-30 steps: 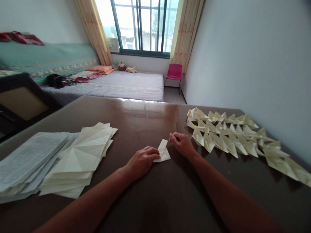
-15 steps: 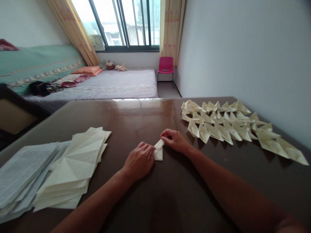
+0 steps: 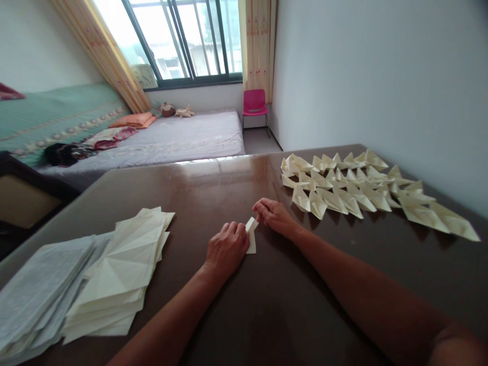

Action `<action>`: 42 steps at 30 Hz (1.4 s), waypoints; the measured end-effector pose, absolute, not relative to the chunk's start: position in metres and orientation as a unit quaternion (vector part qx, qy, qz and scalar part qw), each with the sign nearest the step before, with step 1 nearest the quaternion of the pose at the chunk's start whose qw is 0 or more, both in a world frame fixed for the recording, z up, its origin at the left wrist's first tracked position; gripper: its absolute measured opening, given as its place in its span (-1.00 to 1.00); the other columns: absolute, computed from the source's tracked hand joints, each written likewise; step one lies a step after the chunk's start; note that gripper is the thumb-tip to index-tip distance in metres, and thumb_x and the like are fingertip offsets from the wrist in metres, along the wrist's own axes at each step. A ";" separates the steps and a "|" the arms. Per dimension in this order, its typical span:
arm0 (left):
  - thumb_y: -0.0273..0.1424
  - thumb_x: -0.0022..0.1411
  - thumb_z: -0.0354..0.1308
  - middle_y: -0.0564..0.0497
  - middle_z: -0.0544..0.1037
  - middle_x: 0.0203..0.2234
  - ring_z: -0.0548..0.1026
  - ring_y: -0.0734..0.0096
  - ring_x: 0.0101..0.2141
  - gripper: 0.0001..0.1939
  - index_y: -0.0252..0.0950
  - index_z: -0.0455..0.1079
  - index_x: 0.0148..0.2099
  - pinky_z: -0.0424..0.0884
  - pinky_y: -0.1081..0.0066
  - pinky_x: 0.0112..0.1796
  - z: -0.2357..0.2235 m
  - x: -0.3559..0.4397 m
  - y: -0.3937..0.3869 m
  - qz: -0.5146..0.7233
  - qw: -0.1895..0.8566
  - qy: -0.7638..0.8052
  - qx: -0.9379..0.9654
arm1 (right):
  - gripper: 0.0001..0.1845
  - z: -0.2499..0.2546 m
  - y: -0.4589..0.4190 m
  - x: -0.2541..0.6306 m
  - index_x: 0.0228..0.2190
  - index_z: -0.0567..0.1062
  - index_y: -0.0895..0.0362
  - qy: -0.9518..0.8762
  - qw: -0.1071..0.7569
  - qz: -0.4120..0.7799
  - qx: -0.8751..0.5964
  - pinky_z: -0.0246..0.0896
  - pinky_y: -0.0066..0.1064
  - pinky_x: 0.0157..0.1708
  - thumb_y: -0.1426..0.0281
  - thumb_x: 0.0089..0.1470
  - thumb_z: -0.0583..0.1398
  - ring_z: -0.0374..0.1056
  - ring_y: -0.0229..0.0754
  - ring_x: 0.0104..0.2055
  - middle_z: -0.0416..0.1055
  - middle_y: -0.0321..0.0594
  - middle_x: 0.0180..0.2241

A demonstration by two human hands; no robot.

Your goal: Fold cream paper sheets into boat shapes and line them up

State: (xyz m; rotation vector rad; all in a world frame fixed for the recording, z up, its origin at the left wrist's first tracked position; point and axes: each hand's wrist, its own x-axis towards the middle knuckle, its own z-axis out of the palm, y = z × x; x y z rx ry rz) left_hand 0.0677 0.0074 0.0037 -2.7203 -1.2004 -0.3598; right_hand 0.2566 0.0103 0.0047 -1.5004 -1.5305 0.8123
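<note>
Nearest, creased cream sheets (image 3: pixel 129 254) lie stacked at our left on a brown table (image 3: pixel 267 305); mid-table, our curled left hand (image 3: pixel 227 249) holds down a small folded paper (image 3: pixel 252 244), with our right hand (image 3: pixel 275 216) bunched at its far end (we cannot tell whether it pinches); farther off sit pointed paper shapes (image 3: pixel 332 201), then a bed (image 3: pixel 198 129), pink chair (image 3: pixel 254 103) and window (image 3: pixel 183 35)

From here I see the left hand (image 3: pixel 227 249) resting on a folded paper (image 3: pixel 251 247) upon the table (image 3: pixel 206 190); the right hand (image 3: pixel 273 216) is at its far end. Sheets (image 3: pixel 129 249) lie at left, paper shapes (image 3: pixel 332 200) at right.
</note>
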 end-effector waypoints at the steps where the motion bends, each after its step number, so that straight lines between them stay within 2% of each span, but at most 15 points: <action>1: -0.34 0.35 -0.11 -0.02 0.44 -0.37 0.38 0.32 -0.26 -0.81 -0.23 0.29 -0.27 0.24 0.41 -0.37 0.004 0.068 0.008 -0.121 0.068 -0.403 -0.905 | -0.72 0.006 0.011 0.260 -0.39 0.46 0.18 -0.610 0.393 0.300 -0.619 0.13 -0.55 -0.52 0.34 0.20 0.01 0.25 -0.38 -0.60 0.46 -0.30 -0.56; 5: -0.33 0.35 -0.11 0.01 0.45 -0.36 0.39 0.34 -0.26 -0.82 -0.21 0.28 -0.26 0.24 0.43 -0.39 0.004 0.067 0.010 -0.124 0.043 -0.416 -0.900 | -0.81 0.008 0.011 0.270 -0.42 0.52 0.18 -0.640 0.295 0.330 -0.628 0.10 -0.56 -0.56 0.41 0.09 0.11 0.25 -0.40 -0.64 0.50 -0.28 -0.53; 12: -0.26 0.35 -0.10 0.01 0.45 -0.35 0.39 0.35 -0.26 -0.78 -0.18 0.32 -0.25 0.24 0.44 -0.39 0.004 0.066 0.010 -0.126 0.037 -0.417 -0.900 | -0.78 0.005 0.011 0.276 -0.34 0.58 0.20 -0.641 0.301 0.428 -0.561 0.12 -0.56 -0.58 0.37 -0.02 0.20 0.24 -0.39 -0.62 0.50 -0.31 -0.50; 17: -0.25 0.36 -0.12 0.02 0.45 -0.35 0.39 0.35 -0.25 -0.76 -0.17 0.32 -0.26 0.23 0.43 -0.40 0.003 0.066 0.012 -0.124 0.033 -0.418 -0.899 | -0.84 0.005 0.009 0.267 -0.39 0.60 0.18 -0.649 0.329 0.339 -0.597 0.15 -0.54 -0.49 0.36 -0.05 0.26 0.30 -0.34 -0.54 0.47 -0.32 -0.57; 22: -0.24 0.35 -0.09 0.01 0.45 -0.34 0.39 0.34 -0.24 -0.77 -0.17 0.33 -0.26 0.23 0.44 -0.40 0.003 0.065 0.012 -0.129 0.016 -0.419 -0.899 | -0.89 -0.003 0.010 0.268 -0.40 0.60 0.12 -0.700 0.337 0.257 -0.575 0.15 -0.53 -0.39 0.40 -0.01 0.26 0.33 -0.33 -0.47 0.51 -0.32 -0.47; 27: -0.23 0.35 -0.11 0.02 0.44 -0.34 0.39 0.34 -0.24 -0.74 -0.16 0.35 -0.26 0.25 0.45 -0.41 0.004 0.065 0.013 -0.128 0.009 -0.419 -0.899 | -0.83 -0.007 0.009 0.276 -0.30 0.61 0.01 -0.783 0.275 0.202 -0.520 0.15 -0.48 -0.20 0.35 0.09 0.20 0.40 -0.25 -0.25 0.51 -0.28 -0.24; 32: -0.21 0.34 -0.08 0.02 0.45 -0.30 0.39 0.34 -0.21 -0.75 -0.12 0.40 -0.17 0.27 0.46 -0.40 0.002 0.063 0.013 -0.132 -0.001 -0.416 -0.900 | -0.75 0.004 0.002 0.278 -0.19 0.58 -0.11 -0.826 0.188 0.154 -0.509 0.12 -0.47 -0.25 0.32 0.13 0.14 0.39 -0.24 -0.23 0.45 -0.32 -0.12; 37: -0.24 0.34 -0.05 0.02 0.48 -0.18 0.37 0.35 -0.16 -0.71 -0.05 0.36 0.04 0.31 0.48 -0.37 0.000 0.059 0.015 -0.151 -0.023 -0.364 -0.919 | -0.75 0.007 0.005 0.285 -0.20 0.59 -0.10 -0.833 0.179 0.175 -0.494 0.14 -0.48 -0.27 0.33 0.11 0.16 0.37 -0.26 -0.26 0.41 -0.30 -0.19; 42: -0.26 0.36 -0.08 0.03 0.48 -0.17 0.35 0.33 -0.19 -0.70 -0.03 0.35 0.06 0.31 0.48 -0.41 0.005 0.057 0.016 -0.115 -0.004 -0.332 -0.936 | -0.76 0.000 0.013 0.290 -0.25 0.61 0.05 -0.811 0.235 0.235 -0.482 0.18 -0.51 -0.24 0.43 0.08 0.17 0.36 -0.29 -0.29 0.44 -0.26 -0.28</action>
